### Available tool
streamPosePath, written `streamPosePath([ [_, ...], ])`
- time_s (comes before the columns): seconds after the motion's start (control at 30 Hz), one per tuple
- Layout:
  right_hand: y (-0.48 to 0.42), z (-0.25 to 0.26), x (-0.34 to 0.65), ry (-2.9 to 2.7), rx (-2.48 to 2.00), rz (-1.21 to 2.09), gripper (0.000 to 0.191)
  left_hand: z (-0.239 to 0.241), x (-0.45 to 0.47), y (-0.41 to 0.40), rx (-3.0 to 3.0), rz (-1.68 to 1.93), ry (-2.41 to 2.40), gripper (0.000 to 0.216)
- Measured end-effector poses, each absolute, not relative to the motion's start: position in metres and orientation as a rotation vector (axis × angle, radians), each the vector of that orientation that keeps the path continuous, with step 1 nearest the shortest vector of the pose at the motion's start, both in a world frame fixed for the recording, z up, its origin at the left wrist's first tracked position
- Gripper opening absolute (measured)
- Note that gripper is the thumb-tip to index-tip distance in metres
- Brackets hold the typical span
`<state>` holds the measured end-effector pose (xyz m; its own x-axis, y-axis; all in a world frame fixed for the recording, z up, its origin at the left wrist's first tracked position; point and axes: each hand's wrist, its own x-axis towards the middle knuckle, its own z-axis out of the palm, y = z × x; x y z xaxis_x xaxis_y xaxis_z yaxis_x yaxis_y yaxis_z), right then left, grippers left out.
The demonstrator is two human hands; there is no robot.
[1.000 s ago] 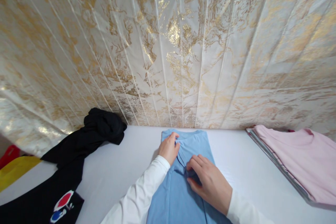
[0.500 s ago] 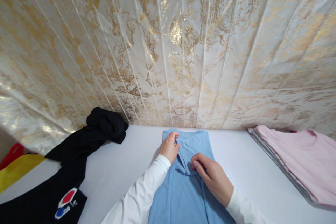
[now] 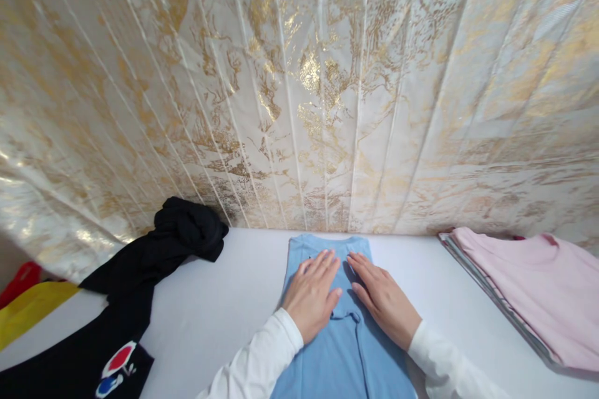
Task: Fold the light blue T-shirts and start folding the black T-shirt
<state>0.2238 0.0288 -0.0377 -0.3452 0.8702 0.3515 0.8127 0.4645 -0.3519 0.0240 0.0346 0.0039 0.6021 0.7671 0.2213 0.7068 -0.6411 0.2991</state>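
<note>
A light blue shirt (image 3: 337, 365) lies lengthwise on the white table, its sides folded inward and its collar end at the far side. My left hand (image 3: 312, 296) rests palm down on the upper left part of the shirt, fingers stretched out. On the right, my right hand (image 3: 386, 299) is also flat, its fingers reaching over the shirt's upper right part. A folded edge with a small curl of fabric shows between and just below the hands. Neither hand grips the cloth.
A black garment (image 3: 126, 287) with a red, white and blue print lies bunched on the left. Beyond it are yellow cloth (image 3: 35, 308) and red cloth (image 3: 21, 280). A stack topped by a pink shirt (image 3: 533, 293) sits right. A gold-patterned curtain (image 3: 299, 87) hangs behind the white table (image 3: 201, 318).
My left hand has let go of the fold near the collar and flattened lower down. The right hand has uncurled and moved slightly forward. The fabric between them lies flatter.
</note>
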Motion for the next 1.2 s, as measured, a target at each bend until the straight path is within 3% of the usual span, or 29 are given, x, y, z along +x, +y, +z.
streamPosePath([
  [0.33, 0.044, -0.032, 0.228, -2.401, -1.568, -0.031, 0.056, -0.010, 0.027, 0.024, 2.603, 0.234, 1.302, 0.059],
  [0.8, 0.052, -0.032, 0.211, -2.397, -1.657, -0.056, 0.066, -0.020, -0.008, 0.070, 2.537, 0.383, 1.529, 0.061],
  [1.03, 0.051, -0.024, 0.208, -2.474, -1.596, 0.100, 0.070, -0.008, -0.046, 0.116, 2.482, 0.604, 1.631, 0.041],
  [1.2, 0.057, -0.009, 0.194, -2.592, -1.294, 0.224, 0.062, -0.009, -0.059, 0.143, 2.469, 0.634, 1.677, 0.023],
])
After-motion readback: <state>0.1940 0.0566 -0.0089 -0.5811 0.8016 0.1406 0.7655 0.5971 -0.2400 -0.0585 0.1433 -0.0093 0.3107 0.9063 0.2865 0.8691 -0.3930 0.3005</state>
